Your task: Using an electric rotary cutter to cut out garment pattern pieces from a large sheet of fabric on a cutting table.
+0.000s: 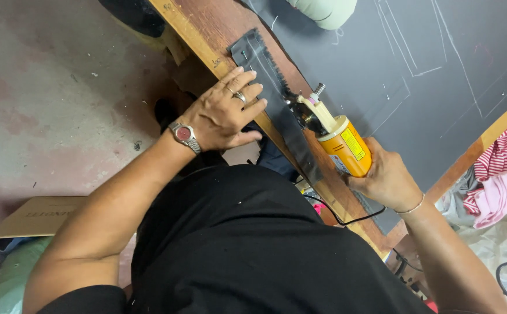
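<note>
Your left hand point(221, 113) lies flat, fingers spread, pinning the dark fabric strip point(276, 96) while your right hand point(384, 174) is wrapped around the orange electric cutter point(340, 139), whose blade sits midway along it, so about half looks uncut.

Matt dark cloth point(416, 52) — worn wooden table point(207, 23)

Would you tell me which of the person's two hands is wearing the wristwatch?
The left hand, pressed flat on the dark strip; the right hand grips the orange cutter and wears only a thin bangle.
</note>
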